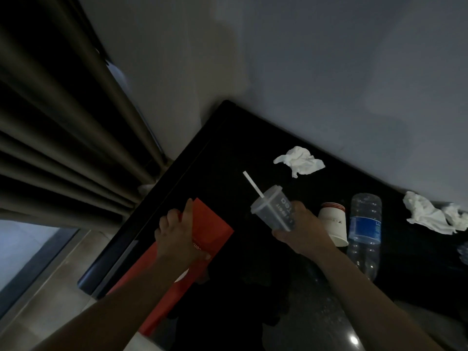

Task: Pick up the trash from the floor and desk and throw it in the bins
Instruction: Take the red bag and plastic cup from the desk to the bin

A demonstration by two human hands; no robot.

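Left hand (179, 239): lies on the bag (210, 224), with the fingers curled over its left edge, the forefinger straight along that edge and the thumb pressed on its face. It has hold of the bag.
Right hand (304, 231): wrapped round the lower part of the cup (272, 209) and holding it clear above the desk (228, 148).
Cup: clear plastic with a lid, tilted. Its long axis runs from the base in the palm at lower right to the lid at upper left.
Straw (253, 184): white, standing out of the lid and pointing up and left, in line with the cup.
Bag: red and flat, near the desk's left edge. Its long axis runs from a far corner at upper right down toward the person at lower left, where the forearm hides part of it.
Paper cup (331, 224): on its side on the desk, just right of the right hand and partly behind it.
Bottle (364, 229): clear with a blue label, lying beside the paper cup. Its wide base points toward the wall (329, 72) and its narrow end toward the person.
Tissue (300, 160): crumpled and white, on the desk beyond the cup.
Second tissue (430, 214): crumpled, right of the bottle, near the wall.
Curtain (63, 122): dark folds at left, above the floor (50, 287).
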